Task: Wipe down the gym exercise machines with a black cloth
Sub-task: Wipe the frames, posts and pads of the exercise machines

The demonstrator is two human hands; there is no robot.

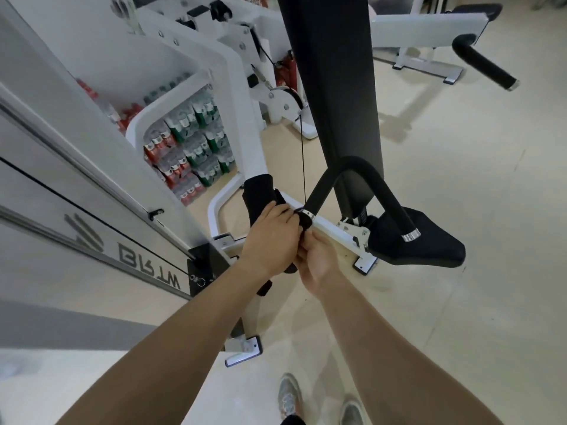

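Observation:
A white gym machine (236, 87) with a tall black back pad (331, 87) and a black seat (429, 243) stands in front of me. Its black padded handle bar (362, 176) arches over the seat and ends at a chrome collar. The black cloth (260, 200) is draped over the white arm of the frame. My left hand (270, 237) grips the cloth there. Just right of it, my right hand (316, 259) pinches the cloth's edge at the end of the handle bar. Part of the cloth is hidden under both hands.
Shrink-wrapped packs of bottles (190, 145) are stacked on the floor behind the frame. A white weight-stack housing (76, 191) stands at the left. Another white machine with a black padded handle (484, 65) stands at the back right. My shoes (319, 403) are at the bottom.

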